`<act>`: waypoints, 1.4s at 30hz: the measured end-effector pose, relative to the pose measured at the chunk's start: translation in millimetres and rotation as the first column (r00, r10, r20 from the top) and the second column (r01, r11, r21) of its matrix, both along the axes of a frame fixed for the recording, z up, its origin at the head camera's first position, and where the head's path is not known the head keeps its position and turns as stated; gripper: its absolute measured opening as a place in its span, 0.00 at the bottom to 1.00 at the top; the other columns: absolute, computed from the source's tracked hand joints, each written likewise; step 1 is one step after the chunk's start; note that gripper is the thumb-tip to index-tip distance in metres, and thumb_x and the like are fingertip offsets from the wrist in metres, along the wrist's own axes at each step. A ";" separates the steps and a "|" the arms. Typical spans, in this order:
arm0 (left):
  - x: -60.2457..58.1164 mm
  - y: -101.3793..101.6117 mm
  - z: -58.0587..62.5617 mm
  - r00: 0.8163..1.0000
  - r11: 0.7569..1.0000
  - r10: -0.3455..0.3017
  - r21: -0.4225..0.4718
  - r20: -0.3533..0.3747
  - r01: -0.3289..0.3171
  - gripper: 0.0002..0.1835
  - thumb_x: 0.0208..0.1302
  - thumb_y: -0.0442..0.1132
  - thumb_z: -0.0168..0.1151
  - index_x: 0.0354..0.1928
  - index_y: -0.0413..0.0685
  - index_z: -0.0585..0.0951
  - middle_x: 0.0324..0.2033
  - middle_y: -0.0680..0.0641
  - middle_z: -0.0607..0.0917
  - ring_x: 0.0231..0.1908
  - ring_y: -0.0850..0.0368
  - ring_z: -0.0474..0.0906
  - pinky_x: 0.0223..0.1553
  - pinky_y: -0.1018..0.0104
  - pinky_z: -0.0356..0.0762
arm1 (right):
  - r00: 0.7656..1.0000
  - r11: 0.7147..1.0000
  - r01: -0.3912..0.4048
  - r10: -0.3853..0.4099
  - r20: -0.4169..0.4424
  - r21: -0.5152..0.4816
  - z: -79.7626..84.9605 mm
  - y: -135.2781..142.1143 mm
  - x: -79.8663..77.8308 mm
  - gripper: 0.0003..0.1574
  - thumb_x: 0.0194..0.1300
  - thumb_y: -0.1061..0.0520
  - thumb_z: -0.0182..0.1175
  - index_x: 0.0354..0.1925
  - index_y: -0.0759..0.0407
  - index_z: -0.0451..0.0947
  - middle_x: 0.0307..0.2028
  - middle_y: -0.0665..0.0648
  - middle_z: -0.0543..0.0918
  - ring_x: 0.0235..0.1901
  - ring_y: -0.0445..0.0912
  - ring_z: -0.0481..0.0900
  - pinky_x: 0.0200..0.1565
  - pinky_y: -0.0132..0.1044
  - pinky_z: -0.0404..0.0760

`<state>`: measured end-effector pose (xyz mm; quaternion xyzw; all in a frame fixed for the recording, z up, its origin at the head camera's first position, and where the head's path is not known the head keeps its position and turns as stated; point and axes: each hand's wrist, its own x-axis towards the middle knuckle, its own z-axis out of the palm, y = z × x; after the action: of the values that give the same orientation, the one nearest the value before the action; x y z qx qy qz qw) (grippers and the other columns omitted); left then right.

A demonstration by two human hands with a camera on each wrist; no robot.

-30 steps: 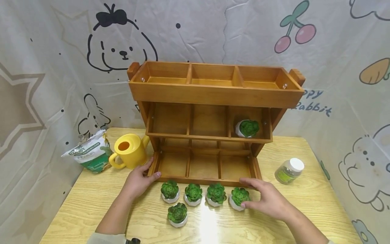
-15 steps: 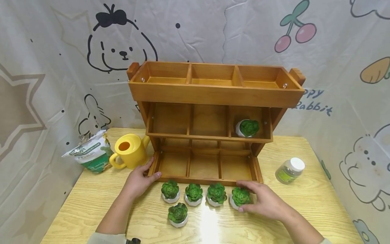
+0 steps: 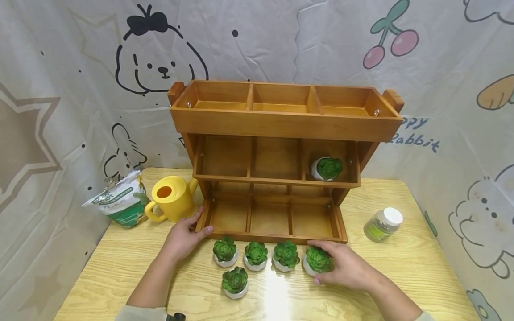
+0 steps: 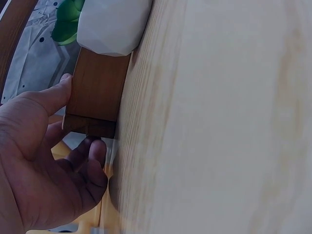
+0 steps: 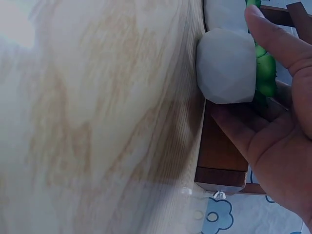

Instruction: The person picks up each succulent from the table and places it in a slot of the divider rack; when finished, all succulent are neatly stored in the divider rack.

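Note:
My left hand point(image 3: 186, 236) holds the front left corner of the wooden tiered plant stand point(image 3: 265, 237), thumb on its front face and fingers curled at its end. In the left wrist view, a white pot point(image 4: 114, 24) stands right beside that corner. My right hand point(image 3: 347, 267) reaches around the rightmost potted succulent point(image 3: 318, 259), with thumb and forefinger spread on its near and far sides. The right wrist view shows its white faceted pot point(image 5: 226, 68) upright on the table, the thumb raised near the green leaves point(image 5: 265, 73).
Several more potted succulents point(image 3: 285, 255) line the stand's front, and one point(image 3: 234, 281) sits nearer. Another succulent point(image 3: 328, 169) lies tilted in the middle tier's right compartment. At left are a yellow watering can point(image 3: 172, 198) and a bag point(image 3: 122, 200); at right, a white-capped jar point(image 3: 383, 224).
My right hand has shifted left, bringing its thumb and fingers farther around the rightmost succulent. The left hand has stayed at the stand's corner.

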<state>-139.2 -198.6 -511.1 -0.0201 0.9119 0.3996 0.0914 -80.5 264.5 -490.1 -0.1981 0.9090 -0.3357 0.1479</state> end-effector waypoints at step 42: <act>0.4 0.1 -1.0 1.000 1.000 0.003 0.006 -0.001 -0.003 0.47 0.66 0.66 0.67 0.81 0.58 0.61 0.70 0.28 0.69 0.68 0.30 0.68 0.65 0.32 0.68 | 0.998 0.999 -0.037 0.038 -0.059 0.016 5.0 3.9 -2.4 0.52 0.52 0.50 0.82 0.72 0.48 0.72 0.66 0.51 0.79 0.60 0.47 0.80 0.61 0.51 0.80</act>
<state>-138.8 -198.5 -512.1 -0.0208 0.9107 0.4025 0.0906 -82.9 268.4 -485.1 -0.2238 0.9115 -0.3202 0.1287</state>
